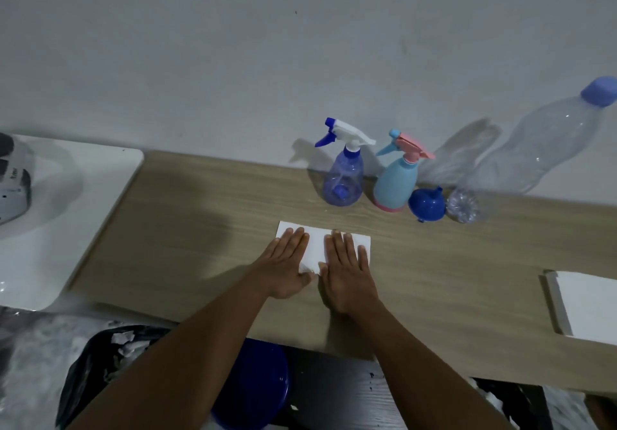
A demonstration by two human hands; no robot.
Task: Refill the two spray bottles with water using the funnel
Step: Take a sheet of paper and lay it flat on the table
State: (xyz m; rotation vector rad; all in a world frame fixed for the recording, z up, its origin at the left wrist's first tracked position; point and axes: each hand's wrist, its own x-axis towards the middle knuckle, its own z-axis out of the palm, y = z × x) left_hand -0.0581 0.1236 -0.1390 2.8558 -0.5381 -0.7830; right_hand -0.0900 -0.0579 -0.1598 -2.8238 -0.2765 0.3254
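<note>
A clear blue spray bottle (344,176) with a white and blue trigger head stands at the back of the wooden table (187,229). Right of it stands a light blue spray bottle (397,182) with a pink trigger. A blue funnel (426,208) lies on its side beside that bottle. A large clear water bottle (534,149) with a blue cap leans against the wall at the right. My left hand (289,262) and my right hand (345,269) lie flat, palms down, on a white sheet of paper towel (317,246) in front of the bottles.
A white surface (66,229) with a grey and white appliance (13,179) adjoins the table on the left. A white board (587,309) lies at the right edge. Below the table are a blue stool (257,389) and a black bin bag (100,373) with paper scraps.
</note>
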